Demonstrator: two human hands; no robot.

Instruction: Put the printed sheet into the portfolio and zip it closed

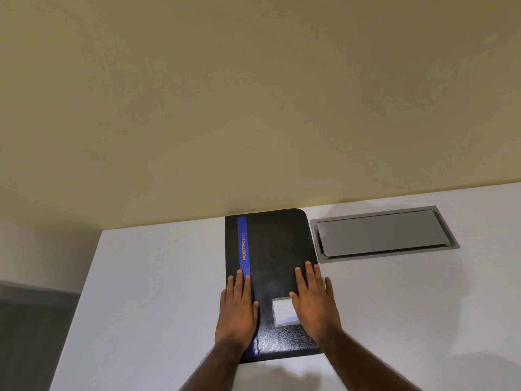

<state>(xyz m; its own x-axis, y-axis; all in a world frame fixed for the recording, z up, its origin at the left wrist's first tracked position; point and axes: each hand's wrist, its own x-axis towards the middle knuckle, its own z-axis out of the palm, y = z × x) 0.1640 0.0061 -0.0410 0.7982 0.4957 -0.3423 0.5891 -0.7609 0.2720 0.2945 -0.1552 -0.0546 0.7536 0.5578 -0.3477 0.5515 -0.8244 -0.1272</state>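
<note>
A black portfolio (275, 249) lies closed and flat on the white table (141, 292), its far end against the wall. A blue stripe with the word PORTFOLIO runs along its left side, and a small card window (282, 310) sits near its lower right. My left hand (238, 314) rests flat on the stripe at the portfolio's left edge. My right hand (314, 303) lies flat on the right side, partly covering the card window. Both hands have straight fingers and hold nothing. No printed sheet is in view.
A grey metal cable hatch (383, 234) is set into the table just right of the portfolio. A yellowish wall (253, 94) rises behind the table. The table's left edge drops off to a dark floor (33, 334).
</note>
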